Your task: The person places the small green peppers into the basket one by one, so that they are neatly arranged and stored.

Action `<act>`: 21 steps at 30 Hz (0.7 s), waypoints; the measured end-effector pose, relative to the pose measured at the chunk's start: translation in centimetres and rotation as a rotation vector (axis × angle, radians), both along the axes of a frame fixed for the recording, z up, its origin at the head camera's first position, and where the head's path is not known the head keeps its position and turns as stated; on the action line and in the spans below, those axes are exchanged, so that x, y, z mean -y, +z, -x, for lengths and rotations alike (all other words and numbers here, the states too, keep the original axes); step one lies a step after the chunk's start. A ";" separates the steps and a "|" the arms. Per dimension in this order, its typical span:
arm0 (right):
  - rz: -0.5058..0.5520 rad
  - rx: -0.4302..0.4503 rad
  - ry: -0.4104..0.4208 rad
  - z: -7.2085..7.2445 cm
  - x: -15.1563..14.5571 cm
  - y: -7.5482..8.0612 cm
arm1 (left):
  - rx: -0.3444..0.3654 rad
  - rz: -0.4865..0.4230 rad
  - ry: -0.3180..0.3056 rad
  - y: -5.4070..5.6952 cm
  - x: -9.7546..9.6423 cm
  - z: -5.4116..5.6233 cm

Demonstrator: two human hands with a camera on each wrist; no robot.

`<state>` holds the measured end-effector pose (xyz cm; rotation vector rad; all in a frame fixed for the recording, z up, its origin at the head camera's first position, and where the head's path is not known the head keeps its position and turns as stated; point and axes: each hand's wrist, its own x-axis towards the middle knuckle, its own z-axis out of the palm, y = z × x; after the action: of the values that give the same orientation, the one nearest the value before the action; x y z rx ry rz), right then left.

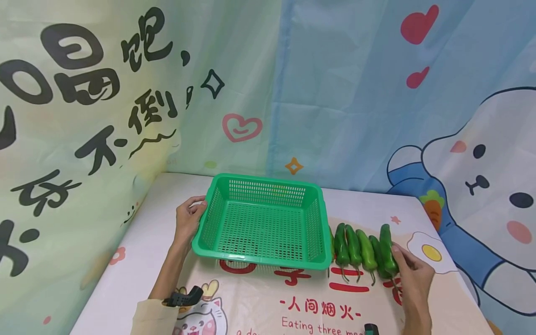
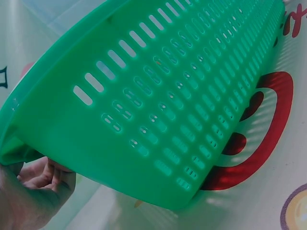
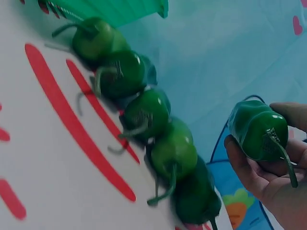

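An empty green plastic basket [image 1: 326, 218] with slotted walls is at the middle of the table. At its left rim, my left hand [image 1: 188, 221] grips the edge, thumb on top; in the left wrist view its fingers curl under the rim [image 2: 29, 115]. My right hand [image 1: 416, 274] holds a green chili pepper [image 1: 386, 244] between thumb and fingers, raised beside the others with its stem toward me. Right of the basket lies a row of several green peppers [image 1: 367, 251], stems pointing toward me. The right wrist view shows the held pepper [image 3: 256, 132] apart from the row.
A printed cloth [image 1: 251, 302] with red lettering and cartoon figures covers the table. Behind the table hangs a printed curtain [image 1: 326, 116], and another printed side [image 1: 104, 153] stands on the left. The basket's right end is close beside the leftmost pepper [image 3: 98, 40].
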<state>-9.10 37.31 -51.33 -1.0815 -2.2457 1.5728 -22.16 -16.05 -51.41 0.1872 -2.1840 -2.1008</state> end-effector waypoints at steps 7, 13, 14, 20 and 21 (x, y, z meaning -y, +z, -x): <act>-0.007 -0.085 0.049 0.7 1.7 0.6 | 0.009 0.006 0.006 0.0 0.2 -0.1; -0.008 -0.105 0.092 0.9 2.8 0.9 | 0.006 0.008 0.000 0.0 0.1 -0.1; -0.016 -0.103 0.096 0.9 2.9 1.0 | 0.004 0.010 0.000 0.0 0.1 -0.1; -0.026 -0.101 0.130 1.1 3.8 1.5 | 0.002 0.013 0.000 0.1 -0.1 -0.1; -0.025 -0.109 0.135 1.1 4.0 1.6 | 0.002 0.012 -0.001 0.1 -0.1 -0.1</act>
<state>-10.21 33.35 -49.72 -0.8325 -2.3011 1.6074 -22.10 -15.95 -51.32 0.1876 -2.1979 -2.0876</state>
